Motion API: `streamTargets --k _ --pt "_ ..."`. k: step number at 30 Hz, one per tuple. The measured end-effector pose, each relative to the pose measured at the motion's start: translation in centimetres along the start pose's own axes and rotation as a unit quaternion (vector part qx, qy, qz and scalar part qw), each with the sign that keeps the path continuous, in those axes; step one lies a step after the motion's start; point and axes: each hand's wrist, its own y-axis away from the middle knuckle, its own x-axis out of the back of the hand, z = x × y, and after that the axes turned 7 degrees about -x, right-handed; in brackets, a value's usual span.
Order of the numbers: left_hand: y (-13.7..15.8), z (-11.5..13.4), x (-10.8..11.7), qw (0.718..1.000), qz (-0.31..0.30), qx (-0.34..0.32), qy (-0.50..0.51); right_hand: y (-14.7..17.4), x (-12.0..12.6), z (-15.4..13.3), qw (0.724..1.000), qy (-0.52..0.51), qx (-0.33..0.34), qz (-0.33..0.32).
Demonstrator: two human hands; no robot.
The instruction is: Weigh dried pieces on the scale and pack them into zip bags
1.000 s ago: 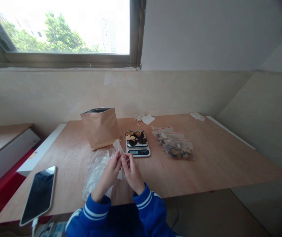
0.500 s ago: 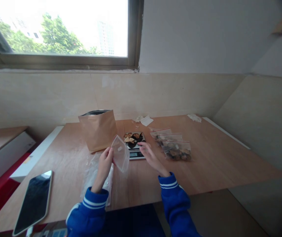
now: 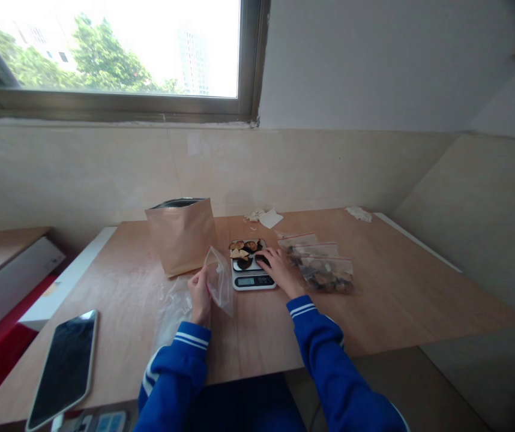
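Note:
My left hand point(image 3: 200, 293) is closed on the edge of a clear zip bag point(image 3: 219, 281), whose mouth gapes to the right. On a small white kitchen scale point(image 3: 254, 282) lie several dried slices, some tan point(image 3: 239, 254) and some dark point(image 3: 245, 264). My right hand point(image 3: 278, 270) reaches over the right side of the scale, its fingers curled round a dark dried slice point(image 3: 263, 260). The scale's display is lit, but its digits are too small to read. More clear plastic bags point(image 3: 174, 309) lie flat beneath and beside my left wrist.
An open brown paper pouch point(image 3: 183, 240) stands behind my left hand. Several filled zip bags point(image 3: 329, 276) lie right of the scale. A tablet point(image 3: 63, 369) with a cable rests at the left front. Crumpled paper point(image 3: 270, 218) lies near the wall.
My right hand has come down onto the scale and closed its fingers on a dark slice. My left hand still holds the bag, now slightly lower and turned.

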Motion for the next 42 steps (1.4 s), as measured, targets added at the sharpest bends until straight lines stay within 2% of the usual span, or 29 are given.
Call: streamTargets --k 2,6,10,12,14,17,19,21,23,25,27,29,34,37,39,42 --pt "0.1 0.1 0.0 1.000 0.004 0.011 0.020 0.2 0.4 -0.5 0.999 0.044 -0.005 0.008" --pt "0.7 1.3 -0.5 0.999 -0.044 0.020 -0.015 0.4 0.8 -1.7 0.992 0.118 -0.048 0.024" --pt "1.1 2.0 -0.7 0.998 -0.053 0.015 -0.041 0.2 1.3 -2.1 0.989 0.108 -0.105 0.000" --pt "1.1 2.0 -0.7 0.998 -0.049 0.009 -0.048 0.0 1.8 -2.4 0.990 0.056 -0.133 0.004" --pt "1.0 1.9 -0.6 0.997 -0.052 0.003 -0.054 -0.1 2.3 -3.6 0.987 -0.035 -0.153 0.047" --pt "1.0 1.5 -0.6 0.995 -0.066 -0.014 -0.069 -0.2 3.0 -7.4 0.957 -0.216 -0.157 0.114" --pt "0.9 1.2 -0.5 0.992 -0.083 -0.037 -0.085 -0.3 3.3 -10.6 0.943 -0.300 -0.135 0.050" --pt "0.8 0.9 -0.4 0.989 -0.099 -0.061 -0.095 -0.5 3.6 -13.4 0.944 -0.307 -0.097 -0.067" --pt "0.8 0.7 -0.3 0.988 -0.103 -0.066 -0.090 -0.6 3.9 -15.1 0.959 -0.238 -0.087 -0.126" --pt "0.9 0.6 -0.3 0.992 -0.093 -0.049 -0.066 -0.7 4.2 -15.8 0.977 -0.131 -0.113 -0.122" --pt "1.0 0.7 -0.4 0.996 -0.080 -0.026 -0.038 -0.6 4.5 -15.9 0.982 -0.046 -0.145 -0.108" --pt "1.0 0.9 -0.5 0.997 -0.078 -0.016 -0.023 -0.4 4.9 -15.7 0.982 -0.008 -0.151 -0.112" --pt "1.3 1.1 -0.5 0.995 -0.090 -0.035 -0.036 -0.8 5.9 -14.7 0.992 -0.025 -0.105 -0.072" --pt "1.4 0.9 -0.3 0.994 -0.089 -0.047 -0.051 -2.5 5.4 -12.2 0.996 -0.031 -0.079 -0.009" --pt "1.4 0.8 -0.1 0.992 -0.095 -0.056 -0.066 -3.9 4.2 -9.8 0.996 -0.026 -0.076 0.024" --pt "1.4 0.8 0.0 0.989 -0.105 -0.066 -0.084 -5.7 1.5 -6.1 0.995 -0.015 -0.093 0.023"
